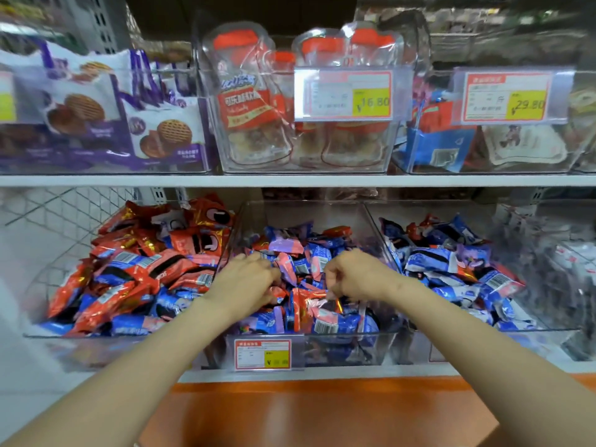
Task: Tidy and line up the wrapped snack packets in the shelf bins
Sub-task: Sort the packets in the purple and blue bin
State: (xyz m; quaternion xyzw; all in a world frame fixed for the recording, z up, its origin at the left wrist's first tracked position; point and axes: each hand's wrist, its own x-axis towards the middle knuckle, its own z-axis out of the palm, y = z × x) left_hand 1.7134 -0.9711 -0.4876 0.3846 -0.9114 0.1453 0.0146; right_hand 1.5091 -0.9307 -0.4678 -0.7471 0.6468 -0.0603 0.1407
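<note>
Reaching into the mid clear bin (351, 334), lower shelf (425, 371), both hands are seen among blue & pink snack packets (298, 247): L hand (246, 280) curled into the pile, hold not made out, R hand (353, 279) pinched on a red foil packet (309, 299).

A white shelf board (290, 181) crosses mid-frame, with a wire mesh panel (48, 217) below it at left. A glossy orange ledge (322, 411) fills the bottom centre.
</note>
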